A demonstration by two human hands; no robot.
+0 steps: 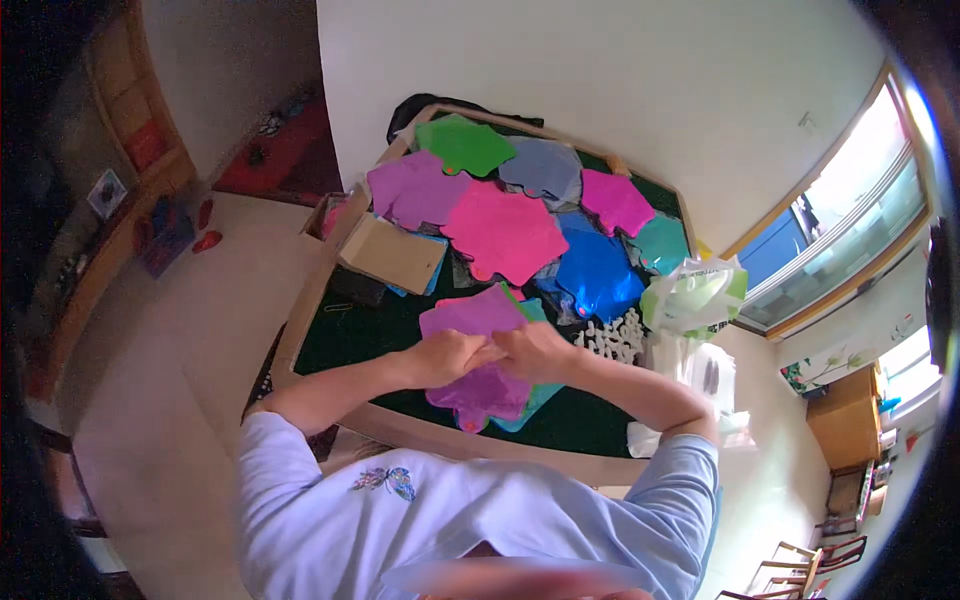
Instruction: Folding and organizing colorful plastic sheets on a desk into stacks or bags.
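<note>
**felt_fan:** Green baize covers the big wood-rimmed table point(330, 340), and most of what lies beyond the fingertips is a spread of flat, wavy-edged shapes: a green piece point(465, 143), a grey-blue piece point(543, 165), a purple piece point(415, 188), a large pink piece point(505, 232), a shiny blue piece point(598, 272). A brown cardboard box point(393, 252) sits out past the left knuckles.

**stitchy:** What about the one actually being worked on?

**felt_fan:** That's the purple sheet point(478, 345), right under both hands at the near edge, lying on a teal sheet point(535, 398) that peeks out below it. The left hand point(445, 357) and right hand point(535, 352) meet over its middle, fingers curled down and pinching at the material. How tight the pinch is, or whether one layer is lifted, I can't tell; the knuckles hide it.

**stitchy:** So which step, you reckon?

**felt_fan:** My guess is separating or lining up the top purple layer against the teal one. Next move calls for a clean nip on just one layer, keeping the lower one flat so the two don't drag together.

**stitchy:** Anything close to the right fingers?

**felt_fan:** A white cut-out piece point(612, 340) just beside them, and a pale plastic bag point(695, 295) further off.
</note>
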